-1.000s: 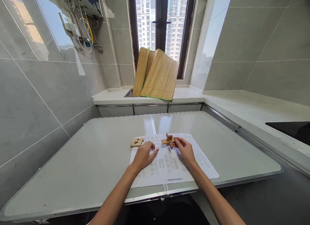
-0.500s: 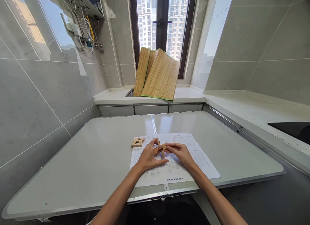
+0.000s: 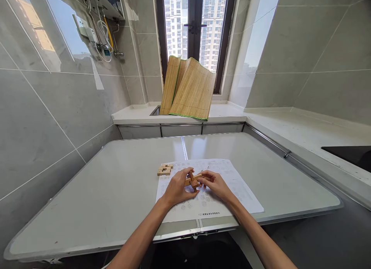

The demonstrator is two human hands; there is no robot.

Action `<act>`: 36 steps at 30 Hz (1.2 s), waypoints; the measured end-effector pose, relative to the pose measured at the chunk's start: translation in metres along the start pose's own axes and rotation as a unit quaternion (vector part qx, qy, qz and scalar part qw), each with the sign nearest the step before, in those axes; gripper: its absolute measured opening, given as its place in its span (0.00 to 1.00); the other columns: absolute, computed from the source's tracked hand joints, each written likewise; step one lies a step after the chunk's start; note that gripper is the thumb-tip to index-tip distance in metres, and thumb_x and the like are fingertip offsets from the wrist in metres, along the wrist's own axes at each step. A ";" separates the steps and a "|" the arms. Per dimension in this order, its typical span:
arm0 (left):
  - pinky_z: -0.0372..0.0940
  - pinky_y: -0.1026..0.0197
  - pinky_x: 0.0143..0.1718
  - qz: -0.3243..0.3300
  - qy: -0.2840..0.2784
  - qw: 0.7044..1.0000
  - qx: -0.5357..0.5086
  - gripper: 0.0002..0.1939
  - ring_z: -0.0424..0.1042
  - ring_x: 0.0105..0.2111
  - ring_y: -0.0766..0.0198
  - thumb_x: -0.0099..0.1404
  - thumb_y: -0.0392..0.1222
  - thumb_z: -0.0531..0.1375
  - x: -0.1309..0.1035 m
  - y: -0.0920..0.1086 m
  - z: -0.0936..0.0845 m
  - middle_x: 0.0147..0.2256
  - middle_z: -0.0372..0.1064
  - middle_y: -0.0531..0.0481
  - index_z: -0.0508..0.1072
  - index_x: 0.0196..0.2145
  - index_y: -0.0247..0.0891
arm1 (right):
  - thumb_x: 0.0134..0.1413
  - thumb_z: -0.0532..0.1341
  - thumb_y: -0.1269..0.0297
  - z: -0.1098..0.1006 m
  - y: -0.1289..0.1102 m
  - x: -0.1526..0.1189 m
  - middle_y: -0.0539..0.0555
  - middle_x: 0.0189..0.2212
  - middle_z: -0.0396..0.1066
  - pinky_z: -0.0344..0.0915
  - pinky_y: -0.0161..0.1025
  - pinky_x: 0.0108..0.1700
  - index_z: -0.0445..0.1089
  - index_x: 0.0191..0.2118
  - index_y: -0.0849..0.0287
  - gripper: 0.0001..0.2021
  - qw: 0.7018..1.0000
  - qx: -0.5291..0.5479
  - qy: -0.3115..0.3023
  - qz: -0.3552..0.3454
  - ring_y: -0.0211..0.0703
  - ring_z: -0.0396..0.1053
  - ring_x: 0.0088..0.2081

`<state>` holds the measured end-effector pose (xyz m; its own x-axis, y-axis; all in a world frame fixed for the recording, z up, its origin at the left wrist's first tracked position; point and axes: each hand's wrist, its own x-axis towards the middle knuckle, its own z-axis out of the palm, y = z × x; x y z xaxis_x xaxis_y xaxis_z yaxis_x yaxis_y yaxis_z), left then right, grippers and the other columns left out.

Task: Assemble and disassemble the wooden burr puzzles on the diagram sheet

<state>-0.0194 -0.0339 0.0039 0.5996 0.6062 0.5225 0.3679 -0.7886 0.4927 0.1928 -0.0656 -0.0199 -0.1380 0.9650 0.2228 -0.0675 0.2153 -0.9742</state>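
Just above a printed paper sheet (image 3: 214,201), several notched wooden puzzle pieces (image 3: 193,181) cross one another between my hands. My left hand (image 3: 179,187) grips one stick from the left, its fingertips at the upper end and its thumb near the lower end. From the right, my right hand (image 3: 214,184) pinches the end of the crossing pieces between thumb and fingers. How the pieces interlock is partly hidden by the fingers. Other notched wooden pieces (image 3: 165,169) lie grouped at the sheet's upper left corner.
The sheet lies on a white folding table (image 3: 116,192) with a metal seam down its middle. Behind it a bamboo mat (image 3: 193,89) leans on the white counter (image 3: 226,110) before a window. The counter continues along the right, with a dark panel (image 3: 348,153) on it.
The upright stick has tilted, and my left thumb has closed in on its lower end. Both hands stay over the sheet; the loose pieces have not moved.
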 end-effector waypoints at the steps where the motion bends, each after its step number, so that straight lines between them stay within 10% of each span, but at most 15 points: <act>1: 0.71 0.47 0.49 -0.004 -0.003 1.000 -0.008 0.38 0.74 0.48 0.52 0.55 0.42 0.69 0.000 0.000 -0.001 0.52 0.70 0.46 0.58 0.61 0.49 | 0.56 0.69 0.51 0.000 0.000 0.000 0.54 0.35 0.78 0.68 0.41 0.36 0.75 0.41 0.56 0.15 1.000 -0.002 0.006 -0.008 0.44 0.74 0.33; 7: 0.69 0.42 0.56 -0.101 -0.020 0.991 -0.084 0.55 0.71 0.55 0.47 0.50 0.53 0.75 -0.003 0.000 0.000 0.62 0.62 0.42 0.50 0.67 0.51 | 0.54 0.70 0.51 0.000 0.000 0.000 0.53 0.35 0.78 0.68 0.42 0.39 0.74 0.39 0.56 0.14 0.999 0.004 0.030 -0.028 0.46 0.76 0.36; 26: 0.67 0.44 0.58 -0.101 0.001 0.993 -0.058 0.49 0.70 0.57 0.46 0.50 0.54 0.74 0.000 -0.003 -0.003 0.58 0.68 0.43 0.57 0.64 0.45 | 0.56 0.68 0.51 0.000 0.000 -0.001 0.55 0.37 0.79 0.70 0.43 0.38 0.76 0.40 0.56 0.14 0.996 -0.070 0.049 -0.042 0.45 0.74 0.31; 36: 0.68 0.45 0.56 -0.100 -0.001 0.993 -0.070 0.48 0.71 0.54 0.49 0.48 0.51 0.75 0.003 -0.008 -0.005 0.55 0.69 0.45 0.59 0.62 0.45 | 0.55 0.68 0.46 -0.002 0.000 -0.001 0.47 0.20 0.71 0.68 0.41 0.32 0.75 0.42 0.56 0.18 0.997 -0.071 0.031 -0.007 0.42 0.69 0.23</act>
<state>-0.0239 -0.0254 0.0048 0.5256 0.7490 0.4034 0.3776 -0.6303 0.6783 0.1951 -0.0662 -0.0200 -0.0763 0.9680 0.2390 0.0730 0.2445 -0.9669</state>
